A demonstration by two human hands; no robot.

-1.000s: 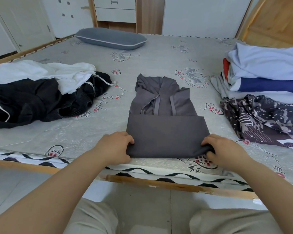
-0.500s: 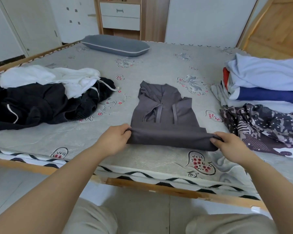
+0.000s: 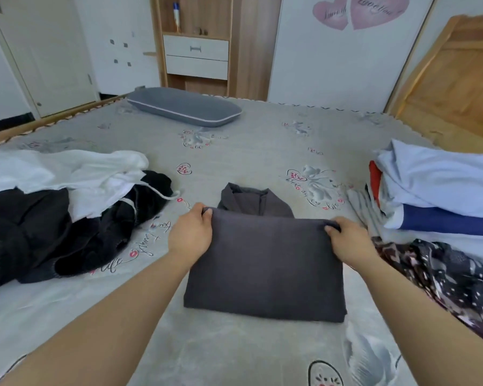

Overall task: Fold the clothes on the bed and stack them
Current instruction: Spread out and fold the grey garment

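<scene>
A dark grey garment (image 3: 265, 263) lies folded on the bed (image 3: 234, 151), its lower part doubled forward over the body so that only the collar end shows beyond the fold. My left hand (image 3: 191, 235) pinches the far left corner of the folded layer. My right hand (image 3: 349, 240) pinches the far right corner. A heap of unfolded black clothes (image 3: 48, 235) and white clothes (image 3: 67, 174) lies to the left. A stack of folded clothes (image 3: 441, 196) in pale blue, dark blue and red sits at the right.
A patterned dark garment (image 3: 452, 274) spreads out at the right, close to my right forearm. A grey pillow (image 3: 184, 110) lies at the far end of the bed. Behind it stand a wooden shelf unit with drawers (image 3: 197, 57) and a wooden headboard (image 3: 455, 84).
Both hands have carried the garment's near edge up and away from me, laying it over the body; the folded part now covers most of the garment. The camera has tilted upward.
</scene>
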